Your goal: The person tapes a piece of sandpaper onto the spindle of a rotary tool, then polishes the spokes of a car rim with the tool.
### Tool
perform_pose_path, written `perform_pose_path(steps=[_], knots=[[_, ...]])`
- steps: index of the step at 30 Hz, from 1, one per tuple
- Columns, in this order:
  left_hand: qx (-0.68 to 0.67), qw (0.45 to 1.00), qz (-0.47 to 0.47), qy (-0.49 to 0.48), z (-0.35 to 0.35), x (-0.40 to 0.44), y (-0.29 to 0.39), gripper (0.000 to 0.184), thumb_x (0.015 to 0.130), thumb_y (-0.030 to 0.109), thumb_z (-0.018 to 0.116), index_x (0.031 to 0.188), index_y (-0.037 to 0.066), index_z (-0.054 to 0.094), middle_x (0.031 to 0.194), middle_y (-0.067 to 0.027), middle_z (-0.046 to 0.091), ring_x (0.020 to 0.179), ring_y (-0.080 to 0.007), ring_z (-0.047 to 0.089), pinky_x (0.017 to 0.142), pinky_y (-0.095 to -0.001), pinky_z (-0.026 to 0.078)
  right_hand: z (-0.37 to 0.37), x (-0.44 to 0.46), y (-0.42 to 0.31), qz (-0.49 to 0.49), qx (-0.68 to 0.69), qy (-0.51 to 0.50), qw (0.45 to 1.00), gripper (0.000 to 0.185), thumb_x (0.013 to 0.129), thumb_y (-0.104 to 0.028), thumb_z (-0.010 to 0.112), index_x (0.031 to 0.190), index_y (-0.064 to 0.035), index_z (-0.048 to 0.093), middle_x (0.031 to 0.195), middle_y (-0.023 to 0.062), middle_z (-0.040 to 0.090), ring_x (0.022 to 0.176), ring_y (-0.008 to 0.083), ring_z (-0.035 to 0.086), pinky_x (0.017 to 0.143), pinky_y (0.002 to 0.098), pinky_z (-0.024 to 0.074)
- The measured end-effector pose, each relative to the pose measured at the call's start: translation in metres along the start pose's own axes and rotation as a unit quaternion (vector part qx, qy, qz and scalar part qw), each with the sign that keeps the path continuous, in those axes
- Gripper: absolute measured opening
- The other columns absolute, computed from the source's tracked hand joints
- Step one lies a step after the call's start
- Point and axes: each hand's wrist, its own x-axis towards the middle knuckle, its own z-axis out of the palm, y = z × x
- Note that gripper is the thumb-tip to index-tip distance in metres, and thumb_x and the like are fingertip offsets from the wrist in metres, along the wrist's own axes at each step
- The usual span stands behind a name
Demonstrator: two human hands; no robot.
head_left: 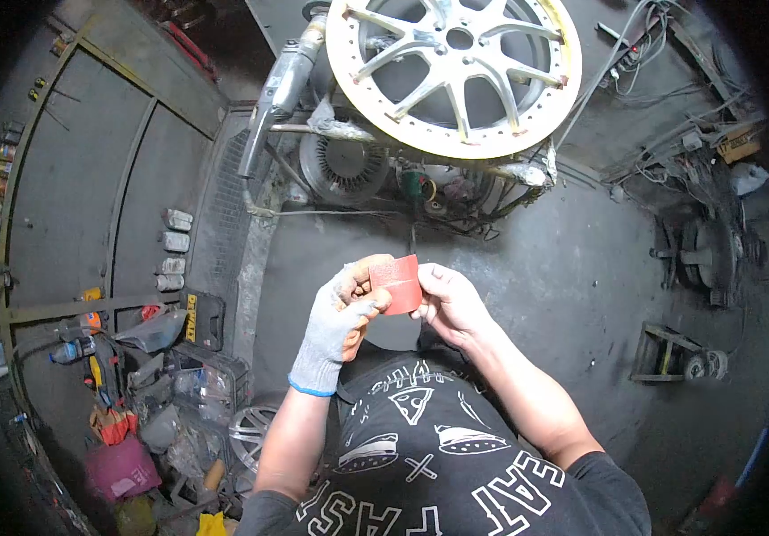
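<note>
My left hand wears a grey work glove with orange fingertips and a blue cuff. It is closed on a small, creased piece of red sandpaper, with the thumb in front of it. Bare, my right hand pinches the right edge of the same piece between thumb and fingers. Both hands are close together in front of my chest. Beyond them, a white wheel rim with several spokes rests on a metal stand, apart from my hands.
A silver handheld tool hangs left of the rim. Below the stand lies another round wheel part. Clutter, bags and a yellow-marked case fill the left side. A small wheeled frame stands at right, with cables behind.
</note>
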Motion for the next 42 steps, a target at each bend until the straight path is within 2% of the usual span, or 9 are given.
perform_pose_path(steps=[8,9,10,11,13,18,30,33,42], knots=[[0.04,0.997,0.004,0.061,0.041,0.01,-0.024,0.049,0.083,0.004,0.066,0.13,-0.003,0.053,0.104,-0.0087,0.066,0.075,-0.0063,0.055,0.064,-0.0199,0.046,-0.037,-0.009,-0.038,-0.001,-0.167,0.06,0.984,0.026,0.095,-0.02,0.061,0.111,-0.0003,0.058,0.096,0.007,0.066,0.085,0.0158,0.064,0.074,0.0293,0.0517],[0.083,0.994,-0.024,0.06,0.039,0.009,-0.021,0.046,0.084,0.005,0.064,0.128,-0.003,0.055,0.1,-0.0079,0.066,0.072,-0.0065,0.055,0.06,-0.0198,0.046,-0.04,-0.009,-0.04,-0.145,-0.373,0.071,0.914,0.032,0.092,-0.019,0.063,0.117,-0.0008,0.056,0.098,0.0079,0.066,0.09,0.0183,0.064,0.078,0.0307,0.0514],[0.127,0.989,-0.053,0.059,0.037,0.008,-0.018,0.043,0.084,0.007,0.063,0.126,-0.003,0.057,0.096,-0.007,0.066,0.07,-0.0067,0.055,0.057,-0.0198,0.045,-0.038,-0.01,-0.044,-0.281,-0.551,0.077,0.782,0.04,0.089,-0.018,0.065,0.124,-0.0013,0.054,0.1,0.0088,0.066,0.094,0.0208,0.065,0.081,0.0321,0.0511],[0.128,0.988,-0.052,0.063,0.037,0.006,-0.012,0.043,0.084,0.007,0.063,0.126,-0.003,0.057,0.096,-0.007,0.066,0.07,-0.0067,0.055,0.057,-0.0198,0.045,-0.03,-0.014,-0.054,-0.277,-0.565,0.045,0.776,0.047,0.083,-0.016,0.067,0.127,-0.0028,0.056,0.102,0.0104,0.067,0.102,0.0241,0.064,0.087,0.0337,0.0495],[0.321,0.943,-0.089,-0.005,0.039,-0.002,0.002,0.041,0.082,0.008,0.067,0.12,-0.002,0.06,0.093,-0.0076,0.064,0.074,-0.0081,0.057,0.067,-0.022,0.048,-0.017,-0.016,-0.057,-0.22,-0.574,-0.006,0.789,0.043,0.083,-0.018,0.067,0.122,-0.0016,0.059,0.1,0.0122,0.067,0.097,0.025,0.064,0.085,0.0337,0.0501],[0.287,0.957,-0.026,0.025,0.041,-0.011,0.001,0.037,0.083,0.008,0.062,0.119,-0.002,0.06,0.086,-0.0043,0.062,0.066,-0.0058,0.052,0.056,-0.0188,0.044,0.001,-0.021,-0.061,0.03,-0.414,-0.021,0.91,0.026,0.088,-0.017,0.068,0.107,0.0004,0.065,0.091,0.0051,0.068,0.077,0.0101,0.062,0.072,0.0249,0.0513],[0.016,0.991,0.07,0.109,0.038,-0.019,-0.033,0.038,0.083,0.007,0.068,0.118,-0.003,0.058,0.098,-0.0077,0.063,0.083,-0.0111,0.059,0.076,-0.0264,0.049,-0.02,-0.03,-0.025,-0.022,-0.06,0.011,0.998,0.025,0.089,-0.01,0.068,0.11,-0.0002,0.057,0.098,0.0091,0.069,0.086,0.0136,0.067,0.08,0.0285,0.0539],[0.068,0.993,-0.027,0.097,0.036,-0.021,-0.052,0.034,0.084,0.007,0.068,0.115,-0.002,0.06,0.094,-0.0042,0.062,0.083,-0.0102,0.057,0.079,-0.026,0.047,-0.032,-0.028,-0.021,-0.021,-0.063,-0.003,0.998,0.028,0.09,-0.01,0.067,0.113,0.0006,0.054,0.099,0.0099,0.068,0.087,0.0137,0.066,0.081,0.0284,0.0533],[0.081,0.986,-0.018,0.143,0.042,-0.016,-0.066,0.018,0.082,0.007,0.068,0.098,0.0,0.067,0.091,-0.0045,0.063,0.085,-0.0116,0.059,0.08,-0.0268,0.046,-0.05,-0.022,-0.024,0.004,-0.338,0.002,0.941,0.019,0.091,-0.015,0.067,0.103,0.0,0.064,0.089,0.0043,0.067,0.081,0.0089,0.062,0.074,0.0254,0.0509]])
